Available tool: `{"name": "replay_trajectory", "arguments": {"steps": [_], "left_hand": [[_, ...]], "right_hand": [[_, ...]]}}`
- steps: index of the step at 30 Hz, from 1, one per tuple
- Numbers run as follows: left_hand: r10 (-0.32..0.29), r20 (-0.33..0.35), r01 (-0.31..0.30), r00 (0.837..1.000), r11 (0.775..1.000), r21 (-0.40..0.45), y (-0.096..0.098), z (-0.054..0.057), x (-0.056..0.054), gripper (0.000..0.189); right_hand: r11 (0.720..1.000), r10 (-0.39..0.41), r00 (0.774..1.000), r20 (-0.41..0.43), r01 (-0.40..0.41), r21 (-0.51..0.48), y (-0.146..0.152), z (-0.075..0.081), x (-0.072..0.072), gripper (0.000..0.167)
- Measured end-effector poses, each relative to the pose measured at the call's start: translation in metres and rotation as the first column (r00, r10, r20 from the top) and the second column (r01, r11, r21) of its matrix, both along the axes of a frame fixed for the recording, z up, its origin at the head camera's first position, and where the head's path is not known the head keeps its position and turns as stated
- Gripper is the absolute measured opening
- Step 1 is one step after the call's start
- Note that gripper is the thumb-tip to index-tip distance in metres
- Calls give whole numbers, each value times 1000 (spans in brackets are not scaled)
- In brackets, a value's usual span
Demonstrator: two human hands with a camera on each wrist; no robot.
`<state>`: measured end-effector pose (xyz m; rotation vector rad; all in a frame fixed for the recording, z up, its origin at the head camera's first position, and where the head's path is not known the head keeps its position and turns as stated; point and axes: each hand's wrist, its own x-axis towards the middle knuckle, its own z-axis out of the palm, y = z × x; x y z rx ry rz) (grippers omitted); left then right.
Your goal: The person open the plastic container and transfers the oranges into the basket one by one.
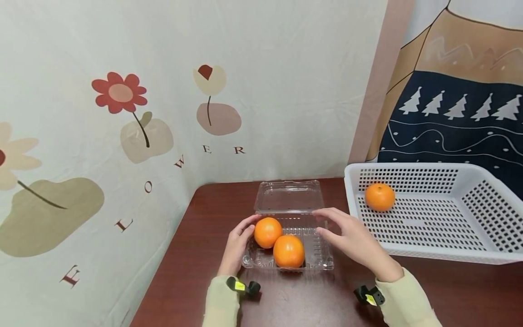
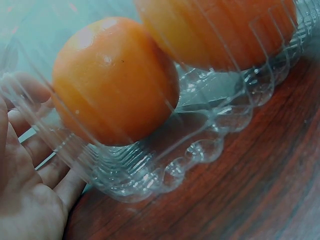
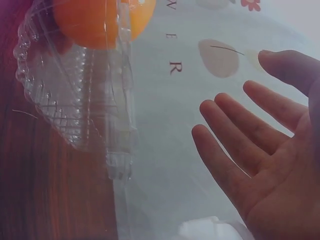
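A clear plastic clamshell box (image 1: 314, 259) lies on the table with its lid (image 1: 289, 196) folded back. Inside it, two oranges sit side by side: one orange (image 1: 268, 232) at the back left, the other orange (image 1: 288, 251) nearer the front. My left hand (image 1: 238, 245) rests along the box's left wall, fingers fairly straight; in the left wrist view, its fingers (image 2: 47, 160) show behind the clear plastic. Over the box's right rim hovers my right hand (image 1: 351, 236), holding nothing. The right wrist view shows its fingers (image 3: 235, 125) spread and apart from the box wall.
To the right stands a white perforated plastic basket (image 1: 412, 250) with one orange (image 1: 380, 197) in its back left corner. The dark red-brown wooden table (image 1: 192, 254) ends at a printed cloth wall (image 1: 286, 91) behind and on the left.
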<state>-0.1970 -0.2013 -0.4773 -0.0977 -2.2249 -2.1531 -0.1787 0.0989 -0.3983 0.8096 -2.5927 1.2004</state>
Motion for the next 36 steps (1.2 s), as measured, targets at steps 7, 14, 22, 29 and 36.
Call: {"name": "replay_trajectory", "arguments": {"steps": [7, 14, 22, 29, 36], "left_hand": [[-5, 10, 5, 1000, 1000, -16, 3, 14, 9, 30], [-16, 7, 16, 1000, 1000, -18, 4, 16, 9, 30], [-14, 0, 14, 1000, 1000, -13, 2, 13, 7, 30], [-22, -2, 22, 1000, 999, -29, 4, 14, 8, 30], [-13, 3, 14, 1000, 999, -32, 4, 14, 7, 30]], "right_hand": [[1000, -7, 1000, -6, 7, 20, -5, -6, 2, 38], [1000, 10, 1000, 23, -10, -2, -9, -9, 4, 35], [999, 46, 999, 18, -46, 4, -16, -10, 4, 34], [998, 65, 997, 28, -66, 15, -19, -15, 5, 35], [996, 71, 996, 50, -73, 53, -28, -18, 6, 35]]}}
